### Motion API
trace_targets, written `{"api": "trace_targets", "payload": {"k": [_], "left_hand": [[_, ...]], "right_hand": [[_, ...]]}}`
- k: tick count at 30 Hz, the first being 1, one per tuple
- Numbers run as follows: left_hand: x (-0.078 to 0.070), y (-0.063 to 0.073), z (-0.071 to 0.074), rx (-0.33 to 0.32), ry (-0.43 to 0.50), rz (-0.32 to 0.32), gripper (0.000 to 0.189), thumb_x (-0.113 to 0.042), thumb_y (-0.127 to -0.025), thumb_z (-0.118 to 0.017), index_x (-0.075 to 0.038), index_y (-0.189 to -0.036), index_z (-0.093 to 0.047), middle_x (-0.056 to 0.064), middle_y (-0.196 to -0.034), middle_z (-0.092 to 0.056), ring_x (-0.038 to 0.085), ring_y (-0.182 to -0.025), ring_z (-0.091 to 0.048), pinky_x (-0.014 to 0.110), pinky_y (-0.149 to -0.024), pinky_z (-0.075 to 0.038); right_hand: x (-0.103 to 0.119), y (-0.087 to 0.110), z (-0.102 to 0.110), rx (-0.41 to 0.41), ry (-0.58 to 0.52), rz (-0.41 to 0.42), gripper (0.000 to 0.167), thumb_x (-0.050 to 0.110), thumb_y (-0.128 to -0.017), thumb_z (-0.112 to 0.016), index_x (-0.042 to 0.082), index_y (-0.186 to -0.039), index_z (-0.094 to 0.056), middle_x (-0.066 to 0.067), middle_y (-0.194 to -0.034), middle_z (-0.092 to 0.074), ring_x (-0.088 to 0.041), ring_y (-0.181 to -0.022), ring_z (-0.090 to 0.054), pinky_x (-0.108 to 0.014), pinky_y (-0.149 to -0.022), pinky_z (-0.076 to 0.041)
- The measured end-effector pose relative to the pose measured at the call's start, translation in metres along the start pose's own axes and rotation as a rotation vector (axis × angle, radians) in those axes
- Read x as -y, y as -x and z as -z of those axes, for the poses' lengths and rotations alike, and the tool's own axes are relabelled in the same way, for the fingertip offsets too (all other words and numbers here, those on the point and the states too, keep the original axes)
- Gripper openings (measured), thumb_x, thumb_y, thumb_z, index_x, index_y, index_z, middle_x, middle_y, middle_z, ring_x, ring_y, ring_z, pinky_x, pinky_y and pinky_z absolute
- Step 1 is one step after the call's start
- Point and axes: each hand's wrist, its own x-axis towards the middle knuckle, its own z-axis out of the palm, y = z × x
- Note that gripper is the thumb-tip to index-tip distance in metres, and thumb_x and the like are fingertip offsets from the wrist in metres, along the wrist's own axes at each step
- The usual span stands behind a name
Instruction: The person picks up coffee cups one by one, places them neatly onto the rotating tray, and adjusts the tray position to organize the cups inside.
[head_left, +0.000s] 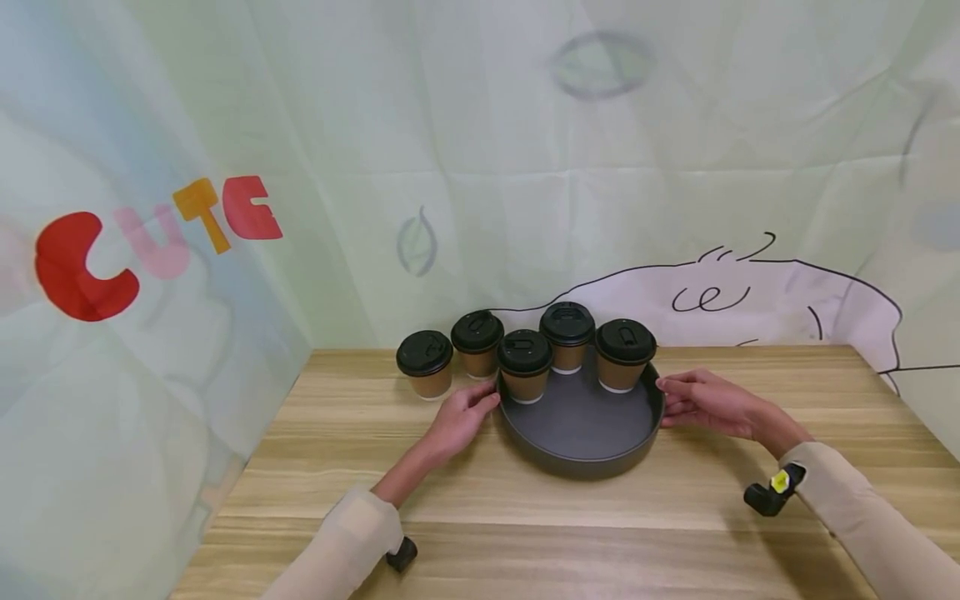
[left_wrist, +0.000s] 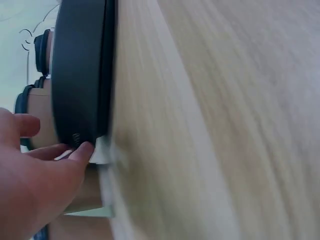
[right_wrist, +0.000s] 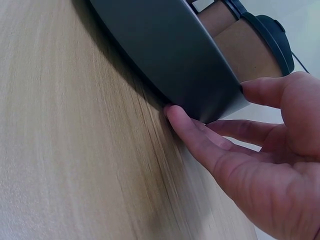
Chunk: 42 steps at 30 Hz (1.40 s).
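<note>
A dark grey round tray (head_left: 581, 433) with a raised wall carries three brown paper coffee cups with black lids: a front-left cup (head_left: 525, 383), a back cup (head_left: 567, 358) and a right-hand cup (head_left: 621, 375). My left hand (head_left: 462, 419) holds the tray's left side, its fingertips (left_wrist: 82, 152) at the lower edge of the wall. On the opposite side my right hand (head_left: 708, 404) grips the tray, thumb and fingers spread between rim and base in the right wrist view. Two similar cups, a left cup (head_left: 431, 385) and one behind it (head_left: 480, 362), stand on the table beyond my left hand.
The wood-grain table (head_left: 480, 533) ends at a printed curtain (head_left: 480, 208) just behind the cups. Another curtain side with coloured letters (head_left: 87, 267) hangs at the left. A black wrist device (head_left: 772, 493) sits on the right sleeve.
</note>
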Motion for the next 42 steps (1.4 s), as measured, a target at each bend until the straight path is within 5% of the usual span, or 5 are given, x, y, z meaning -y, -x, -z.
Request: {"api": "trace_targets", "payload": {"k": [7,14,17,25,42], "left_hand": [[-0.015,0.002,0.026,-0.119,0.12,-0.173,0.035,-0.013,-0.105,-0.063,0.006,-0.135,-0.064,0.023,-0.134,-0.066,0.03,-0.125,-0.063,0.031,-0.104,-0.051],[-0.008,-0.012,0.066,-0.427,0.065,-0.422,0.04,-0.011,-0.097,-0.074,0.002,-0.134,-0.064,0.022,-0.134,-0.062,0.038,-0.128,-0.057,0.043,-0.112,-0.044],[0.004,-0.021,0.078,-0.5,-0.044,-0.342,0.061,-0.024,-0.093,-0.079,-0.002,-0.145,-0.055,0.017,-0.146,-0.053,0.035,-0.139,-0.045,0.053,-0.118,-0.033],[0.038,-0.032,0.083,-0.391,-0.117,-0.063,0.109,-0.043,-0.083,-0.086,-0.005,-0.164,-0.023,0.014,-0.167,-0.028,0.034,-0.151,-0.028,0.054,-0.121,-0.027],[0.054,-0.038,0.069,-0.501,0.008,-0.042,0.086,-0.025,-0.077,-0.092,-0.003,-0.147,-0.046,0.021,-0.135,-0.059,0.035,-0.125,-0.056,0.047,-0.106,-0.045]], "right_hand": [[-0.002,0.0,0.001,-0.003,-0.003,0.0,0.054,0.019,-0.113,-0.044,-0.025,-0.142,-0.032,-0.019,-0.112,-0.069,-0.023,-0.105,-0.07,-0.043,-0.099,-0.056],[-0.001,0.0,0.001,-0.005,-0.002,0.009,0.053,0.018,-0.113,-0.044,-0.025,-0.142,-0.033,-0.019,-0.112,-0.069,-0.023,-0.104,-0.07,-0.042,-0.099,-0.056],[0.0,0.001,0.001,-0.01,-0.003,0.013,0.053,0.018,-0.113,-0.043,-0.025,-0.142,-0.032,-0.019,-0.112,-0.069,-0.022,-0.104,-0.07,-0.042,-0.099,-0.056],[-0.004,-0.001,0.001,-0.015,0.01,0.023,0.058,0.018,-0.113,-0.044,-0.027,-0.146,-0.027,-0.023,-0.118,-0.069,-0.024,-0.107,-0.07,-0.043,-0.099,-0.055],[-0.006,-0.001,-0.002,-0.042,-0.01,0.034,0.059,0.019,-0.113,-0.044,-0.026,-0.146,-0.026,-0.02,-0.115,-0.07,-0.022,-0.105,-0.071,-0.041,-0.098,-0.056]]}}
